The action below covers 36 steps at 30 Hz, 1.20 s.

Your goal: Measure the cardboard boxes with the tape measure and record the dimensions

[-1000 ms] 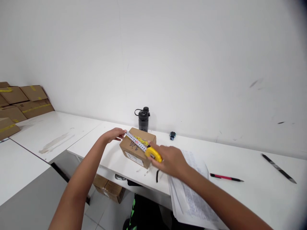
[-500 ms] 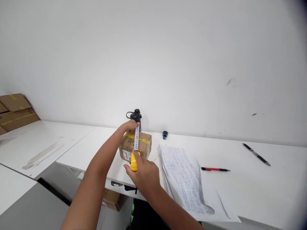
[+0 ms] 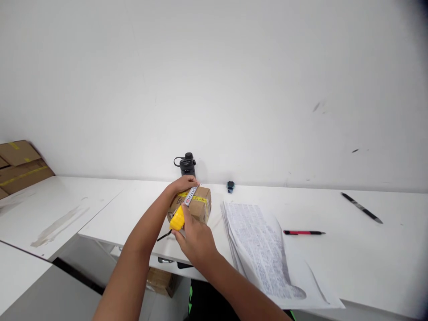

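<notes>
A small brown cardboard box (image 3: 200,194) with yellow tape sits on the white table. Across its top runs the white blade of a tape measure (image 3: 177,218), slanting from near left to far right. My right hand (image 3: 197,238) grips the yellow case at the box's near edge, and a black strap dangles from the case. At the far edge of the box, my left hand (image 3: 183,183) is closed on the free end of the blade. Its fingertips show only in part.
Behind the box stands a black bottle (image 3: 187,164). To the right are a small watch (image 3: 230,186), a stack of written papers (image 3: 257,240), a red-black pen (image 3: 304,232) and a black-grey pen (image 3: 361,207). Larger cartons (image 3: 23,167) stand far left; another box (image 3: 159,281) lies below.
The blade has become shorter and now slants over the box instead of pointing straight away. My left hand has come lower, off the front of the bottle; the yellow case has tilted left.
</notes>
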### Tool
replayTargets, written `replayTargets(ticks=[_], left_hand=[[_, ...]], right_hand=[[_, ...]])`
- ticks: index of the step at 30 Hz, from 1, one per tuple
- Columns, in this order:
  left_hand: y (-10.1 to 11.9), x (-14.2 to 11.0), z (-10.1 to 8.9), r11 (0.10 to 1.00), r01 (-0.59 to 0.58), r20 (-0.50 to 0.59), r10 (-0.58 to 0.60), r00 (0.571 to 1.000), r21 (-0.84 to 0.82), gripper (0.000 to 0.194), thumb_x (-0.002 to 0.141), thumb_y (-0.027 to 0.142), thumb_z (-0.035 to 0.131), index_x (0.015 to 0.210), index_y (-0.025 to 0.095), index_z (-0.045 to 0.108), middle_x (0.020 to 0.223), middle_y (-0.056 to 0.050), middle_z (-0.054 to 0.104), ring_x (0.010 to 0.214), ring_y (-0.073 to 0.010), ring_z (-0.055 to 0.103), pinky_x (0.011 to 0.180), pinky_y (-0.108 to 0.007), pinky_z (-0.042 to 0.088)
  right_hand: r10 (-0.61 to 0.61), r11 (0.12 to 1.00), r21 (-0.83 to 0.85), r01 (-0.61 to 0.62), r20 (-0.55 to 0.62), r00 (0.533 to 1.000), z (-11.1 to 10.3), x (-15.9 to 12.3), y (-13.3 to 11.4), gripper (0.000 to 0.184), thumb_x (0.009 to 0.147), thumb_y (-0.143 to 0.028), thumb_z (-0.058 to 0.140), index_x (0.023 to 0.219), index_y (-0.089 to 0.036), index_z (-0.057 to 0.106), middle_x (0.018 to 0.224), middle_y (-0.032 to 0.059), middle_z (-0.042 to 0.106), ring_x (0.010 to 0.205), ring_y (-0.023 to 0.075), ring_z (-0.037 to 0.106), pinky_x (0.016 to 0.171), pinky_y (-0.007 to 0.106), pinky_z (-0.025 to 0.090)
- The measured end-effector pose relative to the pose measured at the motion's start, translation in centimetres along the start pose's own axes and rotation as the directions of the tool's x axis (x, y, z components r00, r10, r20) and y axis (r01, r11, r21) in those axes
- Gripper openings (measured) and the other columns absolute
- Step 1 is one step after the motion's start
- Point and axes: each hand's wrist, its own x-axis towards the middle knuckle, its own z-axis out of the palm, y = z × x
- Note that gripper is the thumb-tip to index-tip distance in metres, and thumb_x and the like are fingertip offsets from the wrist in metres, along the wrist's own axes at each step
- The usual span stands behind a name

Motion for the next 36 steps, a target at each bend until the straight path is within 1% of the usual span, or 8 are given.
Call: replayTargets(ticks=[11, 16, 21, 25, 28, 31, 33, 36], left_hand=[[0.0, -0.3, -0.3, 0.993, 0.082, 0.087, -0.074, 0.993, -0.09, 0.044, 0.061, 0.056, 0.075, 0.076, 0.017, 0.061, 0.063, 0.002, 0.057, 0.055, -0.0115, 0.047, 0.052, -0.025, 0.036], [0.1, -0.8, -0.3, 0.988, 0.11, 0.123, -0.097, 0.988, -0.107, 0.047, 0.063, 0.061, 0.072, 0.065, 0.017, 0.057, 0.053, 0.003, 0.048, 0.048, -0.0106, 0.04, 0.047, -0.026, 0.03], [0.5, -1.2, -0.1, 0.989, 0.077, 0.052, -0.071, 0.996, -0.125, 0.049, 0.063, 0.063, 0.072, 0.059, 0.018, 0.053, 0.051, 0.004, 0.042, 0.047, -0.0095, 0.034, 0.046, -0.026, 0.026], [1.1, -1.9, -0.9, 0.991, 0.051, -0.046, -0.057, 0.997, -0.122, 0.051, 0.068, 0.067, 0.065, 0.062, 0.018, 0.053, 0.054, 0.003, 0.045, 0.05, -0.0099, 0.036, 0.049, -0.026, 0.027], [2.9, -3.0, -2.3, 0.994, -0.002, -0.136, -0.013, 0.991, -0.113, 0.051, 0.072, 0.068, 0.061, 0.067, 0.018, 0.055, 0.067, -0.001, 0.056, 0.062, -0.0134, 0.047, 0.055, -0.026, 0.034], [5.9, -4.7, -3.6, 0.995, -0.078, -0.15, 0.069, 0.986, -0.056, 0.046, 0.074, 0.063, 0.062, 0.076, 0.017, 0.062, 0.078, -0.003, 0.061, 0.076, -0.0178, 0.054, 0.064, -0.027, 0.039], [8.1, -6.0, -4.2, 0.996, -0.08, -0.02, 0.08, 0.997, 0.025, 0.041, 0.072, 0.059, 0.067, 0.076, 0.018, 0.064, 0.077, -0.003, 0.062, 0.075, -0.0181, 0.054, 0.063, -0.028, 0.038], [10.2, -7.5, -4.1, 0.982, -0.036, 0.27, -0.015, 0.963, 0.184, 0.034, 0.065, 0.052, 0.076, 0.068, 0.02, 0.063, 0.067, -0.001, 0.058, 0.063, -0.0167, 0.05, 0.055, -0.028, 0.032]], right_hand=[[0.017, 0.992, -0.125, -0.004, 0.102, 0.995, -1.0, 1.5, -1.3, 0.069, 0.086, -0.033, 0.057, 0.147, -0.011, 0.033, 0.094, 0.014, 0.073, 0.077, 0.0304, 0.069, 0.064, 0.04, 0.051], [-0.005, 0.994, -0.112, 0.007, 0.023, 1.0, -0.8, 1.9, -0.7, 0.069, 0.079, -0.047, 0.067, 0.141, -0.026, 0.044, 0.118, 0.0144, 0.063, 0.1, 0.0331, 0.062, 0.075, 0.044, 0.051], [-0.061, 0.992, -0.118, 0.05, -0.088, 0.994, 0.3, 2.0, -0.3, 0.074, 0.073, -0.053, 0.074, 0.137, -0.023, 0.049, 0.122, 0.0159, 0.058, 0.106, 0.0344, 0.057, 0.085, 0.05, 0.049], [-0.139, 0.988, -0.086, 0.131, -0.1, 0.985, 1.2, 1.0, 0.5, 0.068, 0.076, -0.037, 0.076, 0.136, -0.02, 0.049, 0.126, 0.0158, 0.058, 0.106, 0.0312, 0.059, 0.087, 0.048, 0.052], [-0.253, 0.967, -0.066, 0.244, -0.216, 0.943, 2.1, -0.4, 2.2, 0.065, 0.077, -0.022, 0.074, 0.137, -0.02, 0.046, 0.133, 0.0164, 0.054, 0.113, 0.0295, 0.057, 0.091, 0.045, 0.052], [-0.395, 0.917, -0.109, 0.384, -0.377, 0.838, 2.8, -1.7, 4.5, 0.062, 0.083, -0.009, 0.062, 0.14, -0.023, 0.041, 0.136, 0.0168, 0.052, 0.124, 0.0286, 0.052, 0.097, 0.047, 0.05], [-0.466, 0.88, -0.144, 0.453, -0.444, 0.765, 2.9, -2.4, 5.9, 0.062, 0.086, -0.003, 0.054, 0.142, -0.025, 0.037, 0.135, 0.0161, 0.053, 0.129, 0.0278, 0.049, 0.098, 0.047, 0.05], [-0.501, 0.856, -0.144, 0.497, -0.471, 0.726, 2.4, -3.3, 7.6, 0.065, 0.089, -0.002, 0.051, 0.144, -0.031, 0.034, 0.136, 0.0121, 0.053, 0.135, 0.028, 0.043, 0.099, 0.048, 0.051]])
